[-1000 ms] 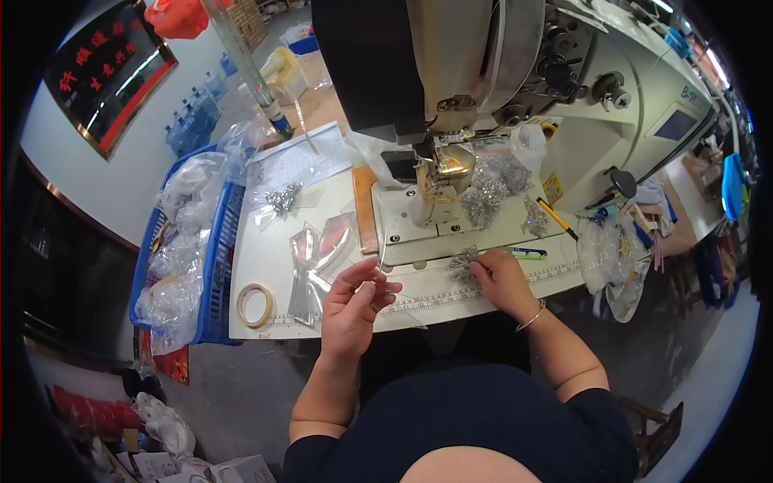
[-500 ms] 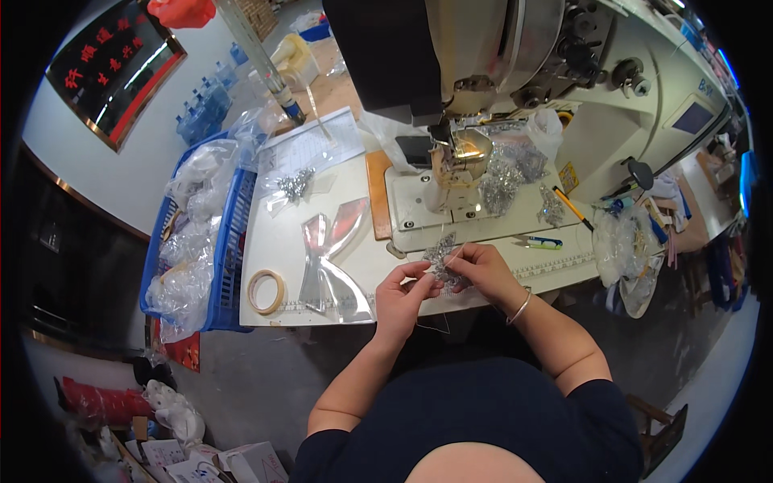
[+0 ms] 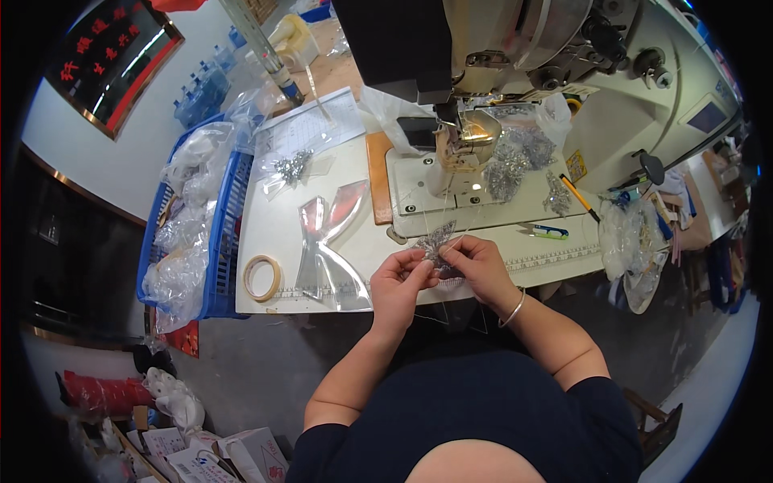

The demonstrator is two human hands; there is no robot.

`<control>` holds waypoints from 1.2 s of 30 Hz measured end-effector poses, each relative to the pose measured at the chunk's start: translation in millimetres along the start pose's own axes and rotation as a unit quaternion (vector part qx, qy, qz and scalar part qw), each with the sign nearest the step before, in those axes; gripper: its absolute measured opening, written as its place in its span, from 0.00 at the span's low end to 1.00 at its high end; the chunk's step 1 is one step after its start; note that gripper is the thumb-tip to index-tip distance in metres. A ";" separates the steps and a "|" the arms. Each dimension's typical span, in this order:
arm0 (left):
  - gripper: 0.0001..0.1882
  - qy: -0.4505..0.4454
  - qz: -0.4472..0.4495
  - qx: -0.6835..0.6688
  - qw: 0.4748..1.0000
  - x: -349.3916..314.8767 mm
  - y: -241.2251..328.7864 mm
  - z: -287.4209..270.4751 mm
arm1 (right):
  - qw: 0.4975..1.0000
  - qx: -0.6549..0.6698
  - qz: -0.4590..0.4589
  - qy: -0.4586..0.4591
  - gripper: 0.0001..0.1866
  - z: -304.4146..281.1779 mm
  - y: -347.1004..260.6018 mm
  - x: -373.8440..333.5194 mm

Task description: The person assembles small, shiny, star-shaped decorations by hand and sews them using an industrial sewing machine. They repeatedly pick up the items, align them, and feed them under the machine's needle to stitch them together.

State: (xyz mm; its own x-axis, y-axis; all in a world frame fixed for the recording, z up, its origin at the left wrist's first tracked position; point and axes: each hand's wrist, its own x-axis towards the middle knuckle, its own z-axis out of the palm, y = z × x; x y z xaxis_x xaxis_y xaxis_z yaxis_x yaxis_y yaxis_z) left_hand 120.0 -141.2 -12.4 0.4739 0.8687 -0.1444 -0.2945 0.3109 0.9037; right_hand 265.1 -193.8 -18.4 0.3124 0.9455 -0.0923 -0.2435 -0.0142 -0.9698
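A glittery silver rhinestone piece is held up at the front edge of the white sewing table. My left hand pinches its left side with closed fingertips. From the right, my right hand grips the same piece between thumb and fingers. Thin threads trail from it, some hanging below the table edge. Just beyond, the sewing machine's needle area stands over its metal bed. More silver rhinestone pieces lie to the right of the needle.
On the left are clear plastic templates, a tape roll and a blue basket of plastic bags. Thread snips, an orange pen and a ruler strip lie right. The machine head overhangs the back.
The rhinestone piece has tilted a little between my fingers, and both hands have shifted slightly. A thread loop now hangs lower right of it. The whole view has moved slightly.
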 end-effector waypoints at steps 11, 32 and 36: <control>0.10 0.024 -0.022 -0.017 0.999 -19.1 9.7 -35.2 | 0.931 0.252 0.239 -0.114 0.08 17.5 4.9 0.8; 0.10 0.055 0.010 -0.016 0.998 -32.6 21.8 -62.7 | 0.955 0.173 0.220 -0.097 0.07 62.5 2.6 -0.9; 0.11 0.056 0.005 -0.009 0.998 -33.2 22.0 -61.5 | 0.984 0.073 0.121 -0.104 0.06 56.5 14.6 0.4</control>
State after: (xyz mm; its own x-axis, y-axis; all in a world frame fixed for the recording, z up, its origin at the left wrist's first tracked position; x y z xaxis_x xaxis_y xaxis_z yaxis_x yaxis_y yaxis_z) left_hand 46.7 -139.5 -12.5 0.3753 0.9092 -0.1801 -0.3141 0.3076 0.8982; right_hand 209.8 -175.2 -19.9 0.0384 0.9665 -0.2538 -0.4223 -0.2145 -0.8807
